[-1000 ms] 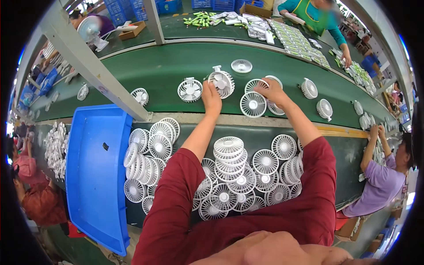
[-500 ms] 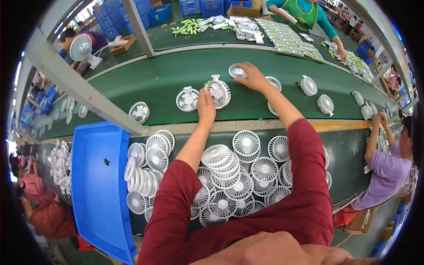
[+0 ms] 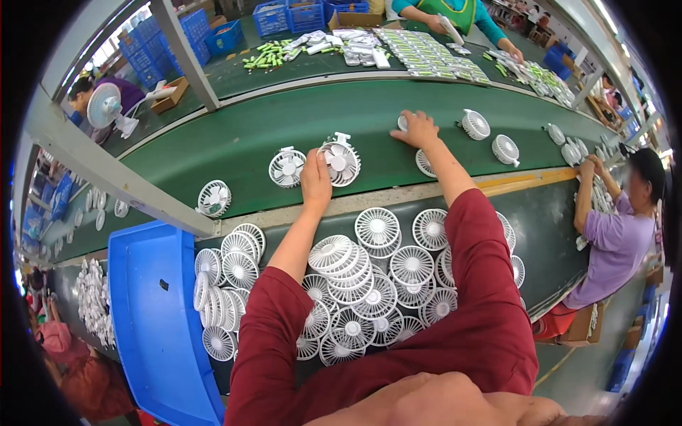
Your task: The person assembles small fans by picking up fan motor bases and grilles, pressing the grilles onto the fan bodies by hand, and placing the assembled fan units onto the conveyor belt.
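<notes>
On the green conveyor, my left hand (image 3: 316, 181) is closed round the left rim of a white fan head (image 3: 342, 165), whose blades face up uncovered. To the right, my right hand (image 3: 422, 132) has its thumb and fingers around a small round white grille (image 3: 403, 123), mostly hidden behind the fingers. Another open fan head (image 3: 286, 168) lies just left of my left hand. Below my right wrist sits a partly covered round white part (image 3: 425, 164). Nearer me, white fan grilles (image 3: 352, 328) are heaped and stacked on the dark bench between and under my arms.
A blue tray (image 3: 153, 319) stands at the left, beside a grey metal post (image 3: 121, 170). More fan heads (image 3: 505, 150) lie on the belt to the right. Across it, a person in a green apron (image 3: 455, 15) handles green-and-white parts. A co-worker in purple (image 3: 618, 234) works at the right.
My right hand has moved right along the belt with the grille at its fingers. My left hand stays on the fan head. The whole view has shifted slightly.
</notes>
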